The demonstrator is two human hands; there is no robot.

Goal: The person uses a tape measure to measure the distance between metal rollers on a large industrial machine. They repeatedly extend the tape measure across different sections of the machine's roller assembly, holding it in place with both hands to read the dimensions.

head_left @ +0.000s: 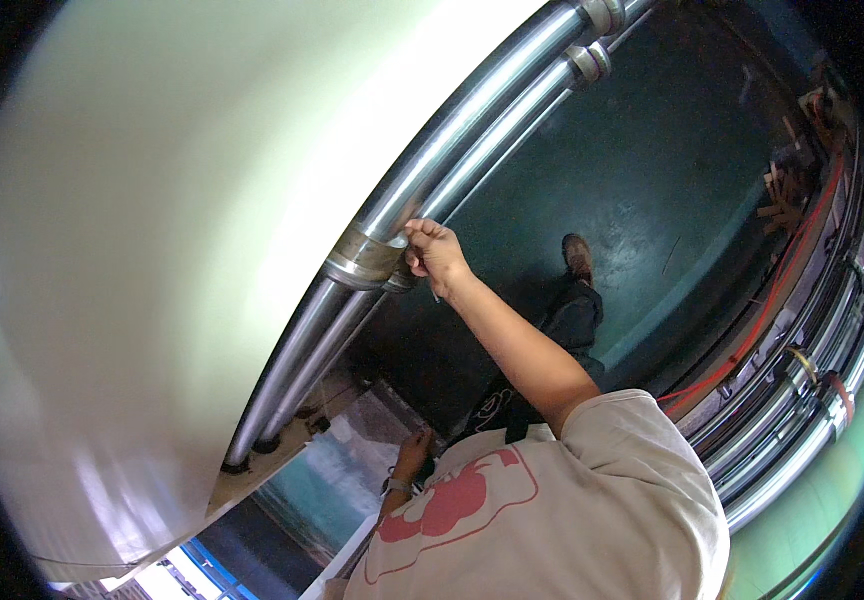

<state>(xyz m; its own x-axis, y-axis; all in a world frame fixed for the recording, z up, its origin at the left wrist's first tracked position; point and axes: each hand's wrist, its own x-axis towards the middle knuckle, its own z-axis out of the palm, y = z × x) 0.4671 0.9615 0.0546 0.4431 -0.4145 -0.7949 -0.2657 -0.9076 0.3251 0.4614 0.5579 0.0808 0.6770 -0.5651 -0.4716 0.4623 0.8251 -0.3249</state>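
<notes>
My right hand (434,254) is raised with its fingers curled in. It is against the brownish metal collar (364,258) that joins sections of a shiny metal rod (462,115). A thin sliver shows just below the hand; what the fingers hold, if anything, is too small to make out. A second polished rod (497,135) runs beside the first. My left hand (414,455) hangs low near my body, with a watch (398,486) on the wrist. Its fingers are small and dark, so their pose cannot be made out.
A large, smooth off-white curved surface (142,260) fills the left side. Dark green floor (652,190) lies to the right, with my boot (577,257) on it. Farther right are red cables (787,275), a bank of metal rods (792,430) and wooden scraps (780,205).
</notes>
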